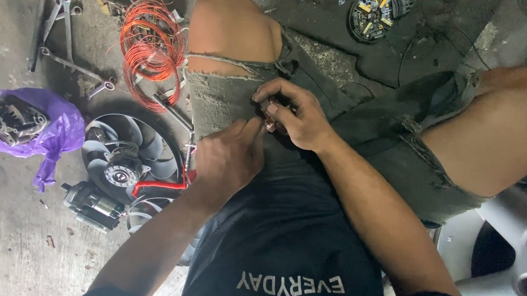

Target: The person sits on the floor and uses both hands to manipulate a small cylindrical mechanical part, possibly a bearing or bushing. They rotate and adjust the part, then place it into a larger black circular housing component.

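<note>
I sit with knees apart in torn grey shorts. My right hand (293, 116) rests on my left thigh, fingers curled around a small coppery metal part (270, 125) that shows only between the fingers. My left hand (229, 155) is just below and left of it, with the index finger stretched up to touch that part. Most of the part is hidden by both hands.
On the concrete floor at left lie a coil of orange-red copper wire (153, 47), several wrenches (62, 26), a black fan (128, 157) with a red cable, a small motor (91, 205) and an alternator on a purple bag (21, 122). A round electrical part (375, 12) lies ahead. A wheel rim (515, 264) is at right.
</note>
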